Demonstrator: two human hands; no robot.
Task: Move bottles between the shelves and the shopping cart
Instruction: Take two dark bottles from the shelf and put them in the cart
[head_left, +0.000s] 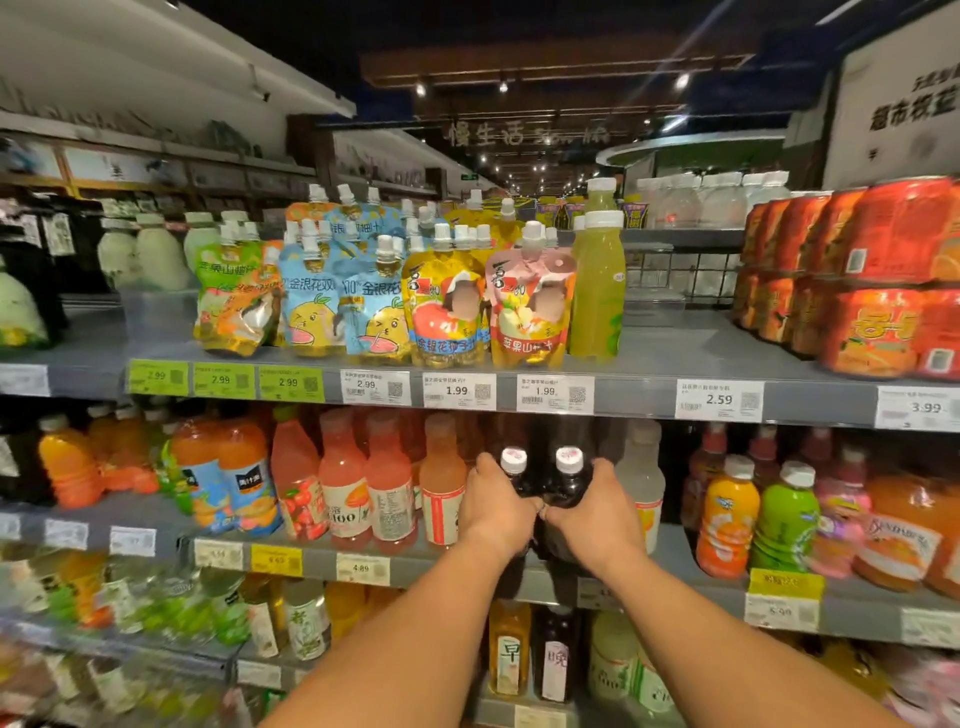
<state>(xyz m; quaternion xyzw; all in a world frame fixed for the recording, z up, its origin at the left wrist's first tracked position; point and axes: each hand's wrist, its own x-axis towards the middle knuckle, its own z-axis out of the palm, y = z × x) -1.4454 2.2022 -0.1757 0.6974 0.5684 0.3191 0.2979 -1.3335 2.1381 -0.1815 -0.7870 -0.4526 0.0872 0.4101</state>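
Two dark bottles (543, 480) of dark drink on middle shelf (415, 564), left hand (496, 506) and right hand (597, 512) grip curled round them

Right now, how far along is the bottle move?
Nothing visibly finished: no cart is in view. In hand: the left hand and right hand each grip a dark bottle at the middle shelf. Left: which direction they're going can't be told.

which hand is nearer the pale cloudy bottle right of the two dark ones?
Right. The right hand grips the right dark bottle directly beside the pale cloudy bottle; the left hand, on the left dark bottle, is farther.
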